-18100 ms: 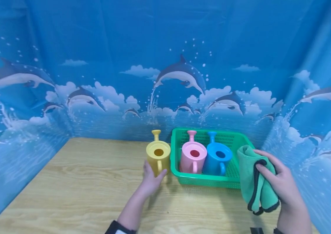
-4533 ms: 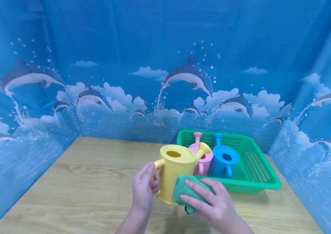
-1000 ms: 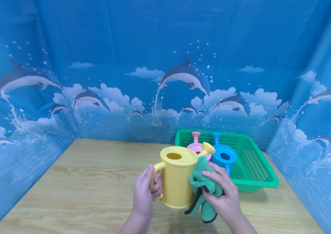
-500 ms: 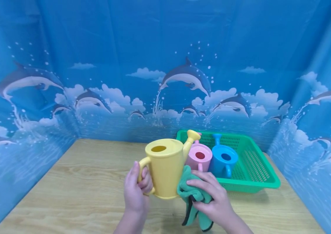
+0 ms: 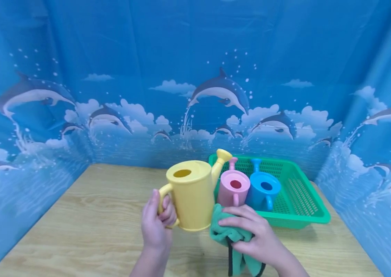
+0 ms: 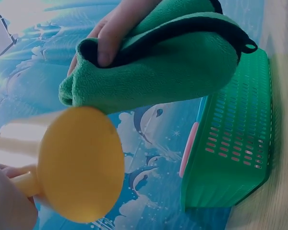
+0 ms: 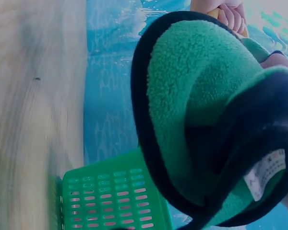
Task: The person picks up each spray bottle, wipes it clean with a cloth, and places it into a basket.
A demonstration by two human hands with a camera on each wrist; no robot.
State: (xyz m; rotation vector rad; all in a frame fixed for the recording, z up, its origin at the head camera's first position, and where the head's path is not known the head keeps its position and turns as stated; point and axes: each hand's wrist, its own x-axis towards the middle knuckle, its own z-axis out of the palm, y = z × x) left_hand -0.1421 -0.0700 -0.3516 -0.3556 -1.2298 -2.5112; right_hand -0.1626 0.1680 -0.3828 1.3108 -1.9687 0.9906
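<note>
My left hand point(image 5: 157, 223) grips the handle of a yellow watering can point(image 5: 193, 200), which is raised above the table with its spout pointing right. In the left wrist view the flat bottom of the yellow watering can point(image 6: 81, 165) faces the camera. A bunched green cloth point(image 5: 228, 229) with black edging is held in my right hand point(image 5: 255, 234), against or very near the can's lower right side. Its loose folds hang below the fingers. The right wrist view is mostly filled by the cloth point(image 7: 201, 72), with a white label on it.
Behind my right hand a green basket point(image 5: 307, 219) stands on the wooden table point(image 5: 77, 227). Inside it are a pink watering can point(image 5: 228, 194) and a blue watering can point(image 5: 259, 192). A blue curtain point(image 5: 140, 57) printed with dolphins encloses the table.
Over the last second the yellow watering can has moved left and slightly up in my left hand. My right hand has shifted left and a little down with the cloth, uncovering more of the pink can.
</note>
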